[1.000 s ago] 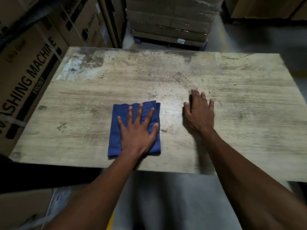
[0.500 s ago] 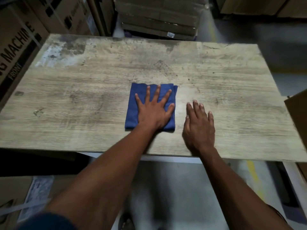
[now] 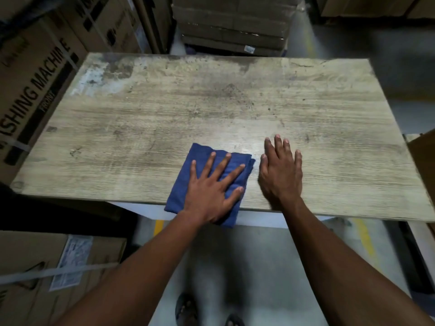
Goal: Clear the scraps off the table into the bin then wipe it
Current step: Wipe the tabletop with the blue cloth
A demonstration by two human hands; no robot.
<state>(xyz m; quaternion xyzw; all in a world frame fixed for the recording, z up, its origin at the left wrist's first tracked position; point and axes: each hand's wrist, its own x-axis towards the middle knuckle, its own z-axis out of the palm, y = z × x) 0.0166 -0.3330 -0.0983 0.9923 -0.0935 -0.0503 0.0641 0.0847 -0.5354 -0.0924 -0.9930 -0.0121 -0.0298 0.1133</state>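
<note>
A folded blue cloth [image 3: 188, 168] lies at the near edge of the worn wooden table [image 3: 211, 107], its near corner hanging over the edge. My left hand [image 3: 211, 187] presses flat on the cloth with fingers spread. My right hand [image 3: 281, 170] rests flat on the bare tabletop just right of the cloth, fingers straight. No scraps or bin are in view.
Large cardboard boxes [image 3: 35, 74] marked "washing machine" stand along the left side. A stack of cartons [image 3: 233, 22] sits beyond the far edge. Another box [image 3: 54, 267] lies on the floor at lower left, and a box corner [image 3: 423, 161] pokes in at the right.
My left hand has slid the cloth from the middle of the table toward the near edge, turning it askew. My right hand stays flat beside it.
</note>
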